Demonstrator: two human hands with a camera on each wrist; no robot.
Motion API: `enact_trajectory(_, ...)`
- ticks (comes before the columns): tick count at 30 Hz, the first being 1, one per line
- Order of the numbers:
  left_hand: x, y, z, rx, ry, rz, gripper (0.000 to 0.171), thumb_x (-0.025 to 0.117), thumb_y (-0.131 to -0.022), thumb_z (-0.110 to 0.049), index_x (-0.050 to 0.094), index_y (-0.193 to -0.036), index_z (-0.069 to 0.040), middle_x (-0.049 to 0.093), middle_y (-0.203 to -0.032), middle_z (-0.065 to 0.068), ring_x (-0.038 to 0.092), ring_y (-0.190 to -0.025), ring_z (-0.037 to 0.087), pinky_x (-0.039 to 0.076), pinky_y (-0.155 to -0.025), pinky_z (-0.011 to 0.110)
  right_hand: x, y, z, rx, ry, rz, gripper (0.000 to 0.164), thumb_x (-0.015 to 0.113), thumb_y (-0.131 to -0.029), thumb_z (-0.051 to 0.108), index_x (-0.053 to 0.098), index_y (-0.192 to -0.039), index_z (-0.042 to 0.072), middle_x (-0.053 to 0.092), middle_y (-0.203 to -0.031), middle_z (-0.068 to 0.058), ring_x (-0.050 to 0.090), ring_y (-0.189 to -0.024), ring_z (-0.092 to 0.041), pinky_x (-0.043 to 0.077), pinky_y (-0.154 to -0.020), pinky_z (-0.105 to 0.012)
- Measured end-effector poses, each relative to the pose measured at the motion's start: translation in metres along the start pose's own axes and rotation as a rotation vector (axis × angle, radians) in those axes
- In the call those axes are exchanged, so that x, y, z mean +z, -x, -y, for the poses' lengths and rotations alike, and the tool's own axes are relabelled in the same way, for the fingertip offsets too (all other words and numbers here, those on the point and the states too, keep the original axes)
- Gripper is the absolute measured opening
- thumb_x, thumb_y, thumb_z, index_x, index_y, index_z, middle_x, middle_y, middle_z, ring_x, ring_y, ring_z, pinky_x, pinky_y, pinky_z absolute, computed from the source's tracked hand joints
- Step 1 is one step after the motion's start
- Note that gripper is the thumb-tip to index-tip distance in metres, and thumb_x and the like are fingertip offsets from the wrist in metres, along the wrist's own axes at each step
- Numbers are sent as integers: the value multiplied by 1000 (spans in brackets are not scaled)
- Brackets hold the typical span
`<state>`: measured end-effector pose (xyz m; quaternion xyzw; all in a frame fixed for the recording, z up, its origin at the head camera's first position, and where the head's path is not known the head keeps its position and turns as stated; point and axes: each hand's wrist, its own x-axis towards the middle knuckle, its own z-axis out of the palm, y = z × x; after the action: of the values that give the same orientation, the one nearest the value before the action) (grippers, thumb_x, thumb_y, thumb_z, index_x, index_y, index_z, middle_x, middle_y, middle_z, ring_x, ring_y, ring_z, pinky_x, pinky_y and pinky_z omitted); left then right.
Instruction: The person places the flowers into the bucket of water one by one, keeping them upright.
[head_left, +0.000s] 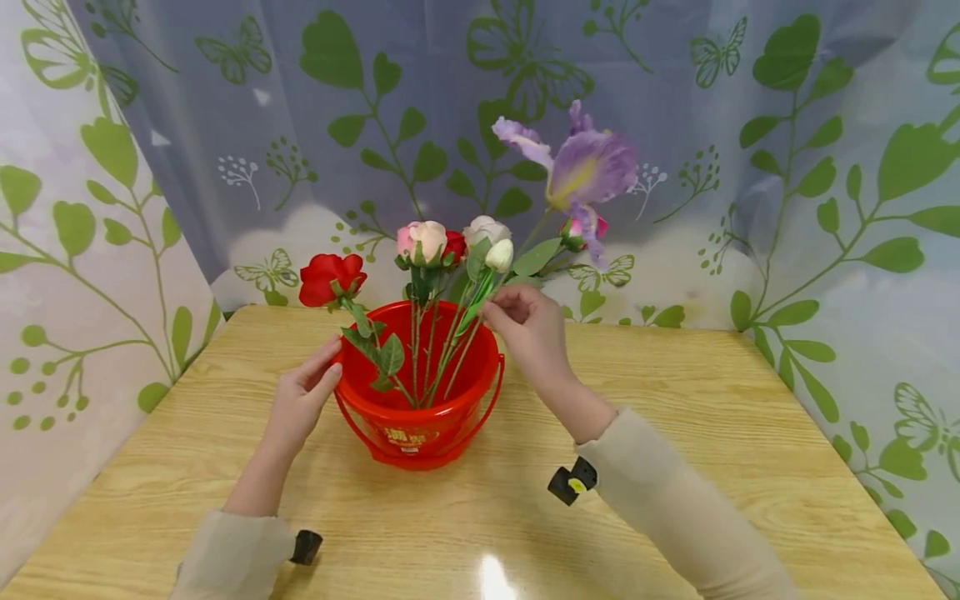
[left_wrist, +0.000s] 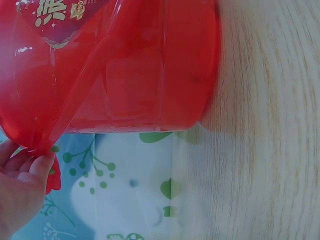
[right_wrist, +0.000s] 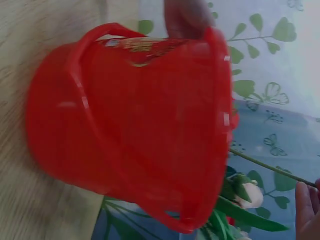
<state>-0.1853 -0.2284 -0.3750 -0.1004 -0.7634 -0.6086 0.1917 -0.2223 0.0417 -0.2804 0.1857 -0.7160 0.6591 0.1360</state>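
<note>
A red plastic bucket [head_left: 427,429] stands on the table with several artificial flowers in it. My left hand [head_left: 303,396] holds its rim on the left side, fingers and thumb at the edge near the handle joint. Above the right rim, my right hand [head_left: 532,329] pinches a thin stem [right_wrist: 272,168] that runs down into the bucket. That stem appears to belong to the large purple iris [head_left: 592,171]; my fingers hide part of it. Beside my fingertips is a white tulip [head_left: 499,255]. A red rose [head_left: 332,279] leans out over the left rim.
A pale pink rose [head_left: 427,242] and a white rose [head_left: 486,230] rise from the bucket's middle. Behind my right hand shows a bright pink flower [head_left: 592,225]. A leaf-and-butterfly patterned curtain [head_left: 420,100] borders the wooden table [head_left: 637,383].
</note>
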Motion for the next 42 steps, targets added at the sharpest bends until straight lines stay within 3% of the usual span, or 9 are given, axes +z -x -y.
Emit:
enact_trajectory(5, -1, 0, 2, -4, -8, 0, 39, 50, -90, -7, 44, -126, 7, 39, -132, 17, 39, -117, 9, 35, -87, 10, 8, 2, -12, -11, 291, 106, 4, 62, -78, 4, 60, -80, 1, 63, -77, -8, 60, -71, -17, 49, -60, -26)
enact_trajectory(8, -1, 0, 1, -5, 0, -3, 39, 50, -90, -7, 45, -125, 7, 39, -132, 17, 39, -118, 10, 35, -88, 10, 13, 2, -17, 12, 385, 143, 5, 64, -77, 6, 60, -80, 4, 63, -77, -6, 60, -72, -17, 49, -60, -25)
enact_trajectory(22, 0, 0, 2, 13, -25, -14, 37, 50, -90, -6, 46, -124, 7, 41, -131, 17, 40, -117, 10, 36, -87, 10, 29, 0, -31, 68, 495, 216, 19, 59, -77, 2, 61, -95, -1, 63, -84, -10, 61, -76, -19, 50, -64, -25)
enact_trajectory(27, 0, 0, 2, 23, -22, -21, 36, 50, -89, -4, 47, -123, 8, 41, -130, 18, 40, -117, 10, 36, -88, 11, 32, -2, -34, 21, 624, 266, 13, 55, -78, 3, 63, -88, 0, 63, -76, -6, 57, -68, -15, 46, -61, -24)
enact_trajectory(30, 0, 0, 2, 26, -9, -19, 36, 50, -89, -4, 46, -124, 8, 41, -131, 18, 39, -118, 10, 35, -88, 11, 35, -2, -34, -15, 693, 306, 5, 55, -78, 3, 59, -75, 3, 52, -60, 0, 44, -54, -10, 36, -51, -21)
enact_trajectory(33, 0, 0, 2, 28, -3, -19, 37, 50, -89, -4, 46, -124, 8, 41, -131, 17, 39, -119, 10, 35, -88, 11, 37, -2, -33, -38, 719, 352, 15, 54, -78, 2, 51, -64, 5, 32, -50, 2, 27, -47, -10, 24, -46, -21)
enact_trajectory(37, 0, 0, 3, 30, -3, -19, 37, 50, -89, -4, 46, -124, 8, 41, -131, 19, 39, -118, 11, 35, -88, 10, 40, -3, -33, -44, 744, 398, 23, 54, -79, 2, 44, -58, 7, 23, -47, 4, 21, -45, -8, 20, -44, -20)
enact_trajectory(39, 0, 0, 3, 27, -1, -19, 37, 51, -89, -5, 47, -123, 8, 41, -130, 18, 39, -118, 11, 35, -88, 10, 42, -3, -33, -35, 748, 416, 19, 54, -81, 4, 51, -62, 4, 27, -46, 5, 22, -43, -7, 21, -43, -20)
enact_trajectory(42, 0, 0, 3, 25, 2, -20, 37, 51, -89, -4, 47, -123, 8, 41, -130, 18, 40, -118, 12, 36, -88, 10, 43, -3, -34, -3, 728, 434, 13, 53, -83, 4, 64, -85, -3, 46, -49, 1, 28, -41, -8, 25, -43, -20)
